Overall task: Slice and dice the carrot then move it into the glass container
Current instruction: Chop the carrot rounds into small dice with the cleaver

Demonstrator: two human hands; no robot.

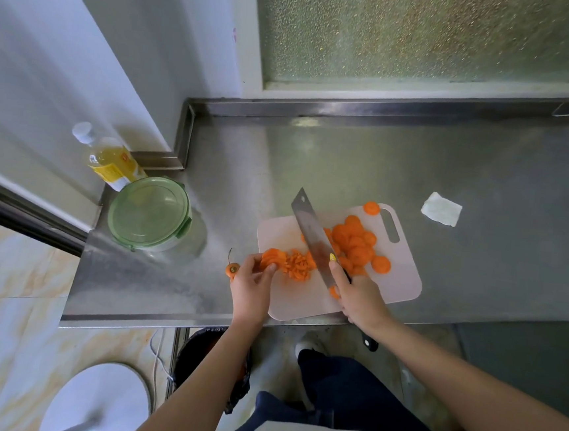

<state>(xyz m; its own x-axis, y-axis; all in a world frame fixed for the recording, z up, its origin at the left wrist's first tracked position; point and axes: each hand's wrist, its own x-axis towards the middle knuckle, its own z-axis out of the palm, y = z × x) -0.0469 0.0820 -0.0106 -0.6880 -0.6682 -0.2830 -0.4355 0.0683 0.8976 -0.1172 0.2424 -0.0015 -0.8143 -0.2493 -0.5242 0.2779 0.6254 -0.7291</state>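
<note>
1. We've got a frosted window across the upper right, daylight glowing through.
2. A steel counter fills the middle right.
3. White wall upper left, beige marbled floor tiles lower left.

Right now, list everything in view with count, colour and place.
cutting board: one, pink, front of counter
carrot slices: many, orange, board's right
slice stack: one, orange, board's left
diced carrot: one pile, orange, mid-board
carrot end: one, orange, left of board
cleaver: one, steel, over board
glass container: one, green-lidded, counter's left
bottle: one, yellow, behind container
paper towel: one, white, right of board
left hand: one, holding slice stack
right hand: one, gripping cleaver
</note>
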